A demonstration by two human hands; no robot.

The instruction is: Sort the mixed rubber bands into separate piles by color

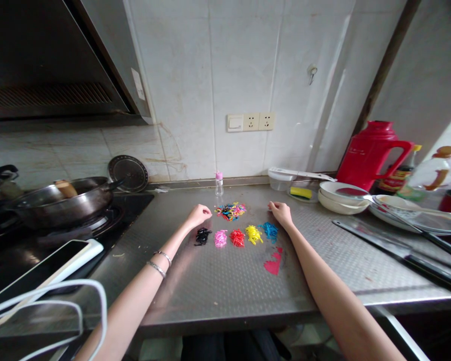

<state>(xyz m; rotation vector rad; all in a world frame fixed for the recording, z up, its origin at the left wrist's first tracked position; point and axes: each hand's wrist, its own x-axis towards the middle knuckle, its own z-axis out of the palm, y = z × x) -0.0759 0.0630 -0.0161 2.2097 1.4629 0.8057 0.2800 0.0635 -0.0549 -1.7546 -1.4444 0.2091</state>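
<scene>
The mixed rubber-band pile (231, 211) lies between the nearer left hand (200, 214) and the right hand (281, 214), fingers curled narrow, any hold impossible to tell.

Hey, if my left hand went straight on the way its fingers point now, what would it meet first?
Most likely the mixed pile of coloured bands. Your left hand may be raised above the counter, though, so it could pass over.

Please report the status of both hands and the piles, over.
Left hand near black pile. Right hand near blue pile; grips unclear. Mixed pile behind five single-colour piles. Bottle beyond that.
</scene>
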